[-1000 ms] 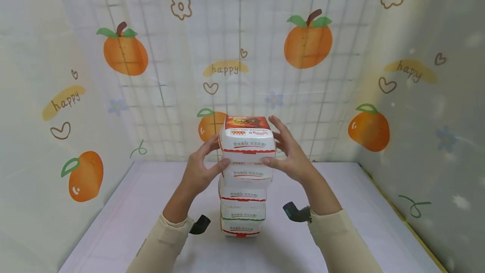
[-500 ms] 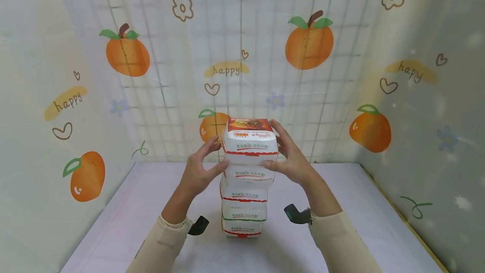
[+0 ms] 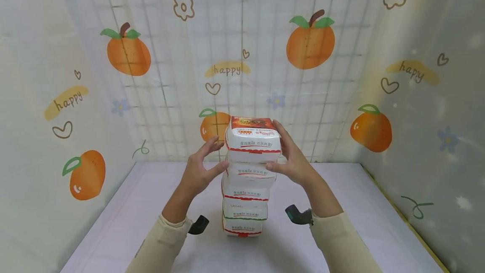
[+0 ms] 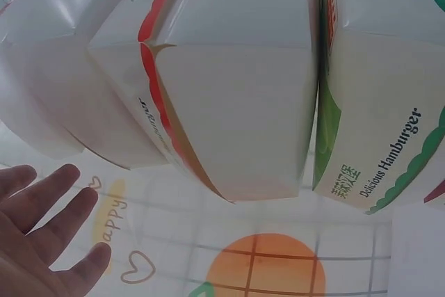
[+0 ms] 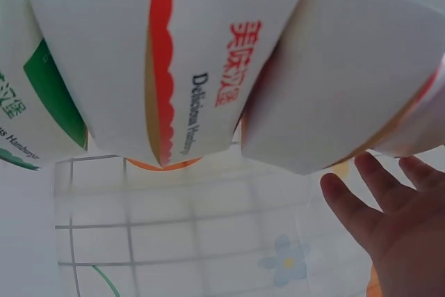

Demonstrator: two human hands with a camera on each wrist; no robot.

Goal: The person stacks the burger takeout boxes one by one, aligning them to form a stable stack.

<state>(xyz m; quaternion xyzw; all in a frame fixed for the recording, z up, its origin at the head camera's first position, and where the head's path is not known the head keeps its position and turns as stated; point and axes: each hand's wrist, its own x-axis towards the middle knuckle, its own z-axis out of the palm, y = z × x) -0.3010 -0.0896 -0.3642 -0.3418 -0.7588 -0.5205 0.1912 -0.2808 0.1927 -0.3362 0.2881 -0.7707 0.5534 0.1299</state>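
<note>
In the head view, several white paper hamburger boxes stand in one upright column. The top hamburger box (image 3: 253, 144), with a burger picture on its lid, sits a little right of the lower ones. My left hand (image 3: 198, 169) is beside the upper left side, its fingers spread and loosely bent; in the left wrist view those fingers (image 4: 66, 220) stand apart from the boxes. Against the upper right side lies my right hand (image 3: 293, 161), thumb at the front near the second box (image 3: 250, 172), fingers along the top box's side. The right wrist view shows these fingers (image 5: 361, 199) extended.
The column rests on a white tabletop (image 3: 159, 205). A curtain printed with oranges (image 3: 310, 47) and a wire grid behind it close off the back, with side curtains left and right. A dark wrist camera (image 3: 298, 215) juts inward from the right sleeve; the left sleeve has one too.
The top of the column has shifted slightly to the right, the top box most. The left hand has stayed nearly still, so its fingers now stand farther from the top box.
</note>
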